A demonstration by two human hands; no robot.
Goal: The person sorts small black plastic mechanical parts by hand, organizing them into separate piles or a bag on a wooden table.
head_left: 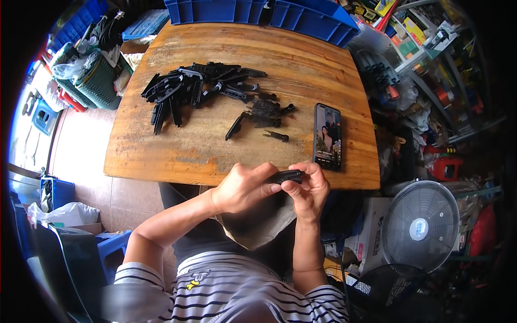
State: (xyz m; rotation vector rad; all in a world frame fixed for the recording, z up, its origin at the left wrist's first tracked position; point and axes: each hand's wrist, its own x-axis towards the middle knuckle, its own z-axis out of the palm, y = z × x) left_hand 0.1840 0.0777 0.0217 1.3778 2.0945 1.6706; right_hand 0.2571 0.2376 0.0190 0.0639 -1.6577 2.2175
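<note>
Just past the near edge of the wooden table, both my hands meet on a black plastic part. My left hand wraps around its left end, hiding much of it. Thumb and fingers of my right hand pinch the other end. Its exact kind I cannot make out. On the table lies a heap of long black plastic parts. Nearer to me is a smaller cluster of short black pieces, with a single forked black piece apart from them.
A phone with a lit screen lies at the table's right side. Blue plastic bins line the far edge. A fan stands close on the right, below crowded shelves. Green baskets sit at the left.
</note>
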